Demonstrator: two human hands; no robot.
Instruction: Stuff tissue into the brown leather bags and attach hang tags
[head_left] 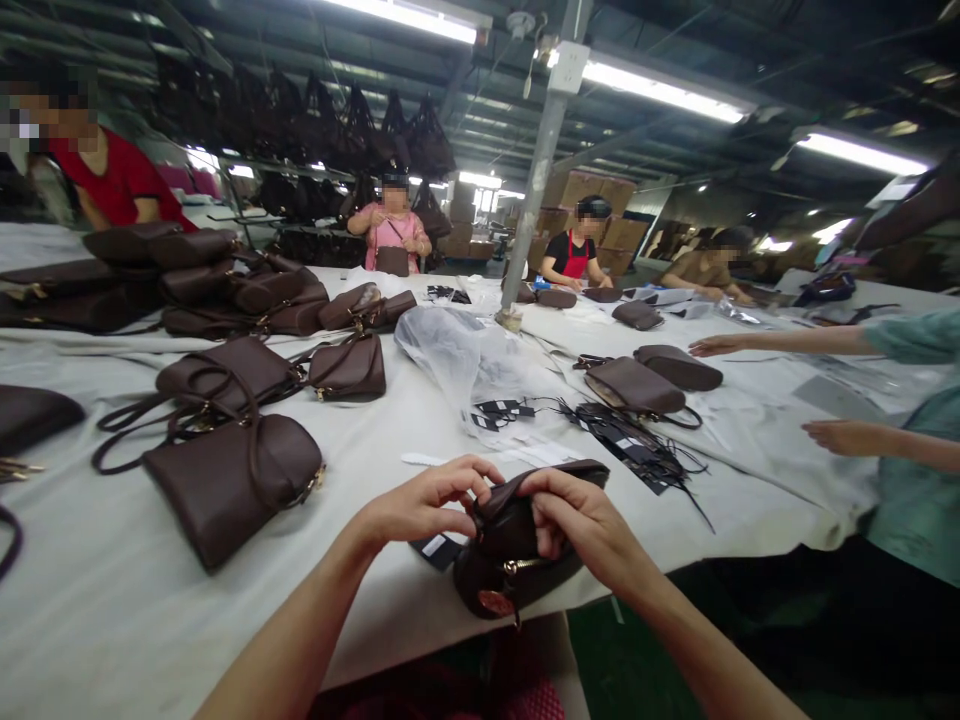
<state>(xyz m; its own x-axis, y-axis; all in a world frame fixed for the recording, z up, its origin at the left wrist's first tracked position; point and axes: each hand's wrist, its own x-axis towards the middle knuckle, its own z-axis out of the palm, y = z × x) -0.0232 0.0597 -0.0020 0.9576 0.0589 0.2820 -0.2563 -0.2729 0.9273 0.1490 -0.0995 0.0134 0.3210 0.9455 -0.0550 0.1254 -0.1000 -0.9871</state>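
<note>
Bag (pixel 501 540) at approx 6 o'clock, nr table (pixel 75 640) edge. R hand (pixel 574 515) grip's clamped on its rim; L hand (pixel 431 503) touching at 10, can't tell if pinching tbh.

A handbag (pixel 471 580) between the hands (pixel 585 515) at the counter (pixel 397 620) edge, more bags (pixel 229 482) off left, tags (pixel 630 440) beyond, rightward

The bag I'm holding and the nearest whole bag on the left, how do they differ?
The held bag is at the table's near edge; the left bag lies farther in, untouched. The left bag has a strap over it; the held bag shows none. Both are dark brown.
</note>
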